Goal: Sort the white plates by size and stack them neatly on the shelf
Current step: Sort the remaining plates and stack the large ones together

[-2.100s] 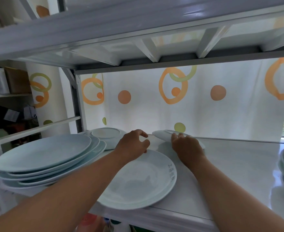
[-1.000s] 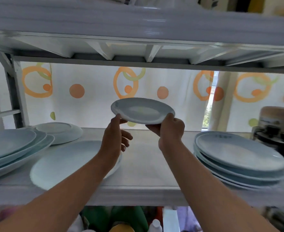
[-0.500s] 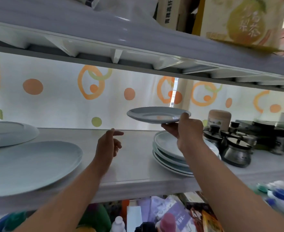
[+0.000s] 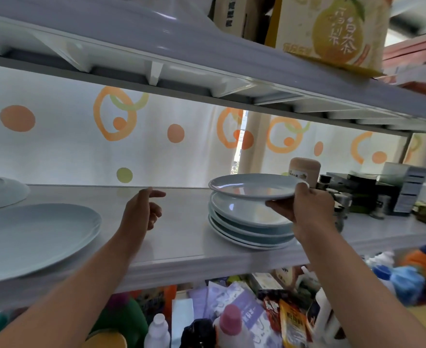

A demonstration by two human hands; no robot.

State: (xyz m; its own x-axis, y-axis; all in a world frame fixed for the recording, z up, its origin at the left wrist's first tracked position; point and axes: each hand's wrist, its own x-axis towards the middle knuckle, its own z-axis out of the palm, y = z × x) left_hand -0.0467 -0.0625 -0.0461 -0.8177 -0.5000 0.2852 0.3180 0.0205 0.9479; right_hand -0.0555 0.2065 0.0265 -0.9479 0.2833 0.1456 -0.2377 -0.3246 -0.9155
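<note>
R hand (image 4: 304, 209) grips small plate (image 4: 252, 187) at near-right rim, thumb on top, fingers under. Plate level, directly over stack of plates (image 4: 244, 222) on shelf (image 4: 181, 222); left edge v. close to top plate, can't tell if touching. Next move prob. straight down, centred. L hand (image 4: 141, 209) empty, fingers loosely curled, index out, over shelf well left of stack. Jar (image 4: 304, 169) + dark containers (image 4: 357, 189) just right of stack, beyond R wrist, so tight on pull-out. Big plate (image 4: 31, 234) far left, no obstacle.
</note>
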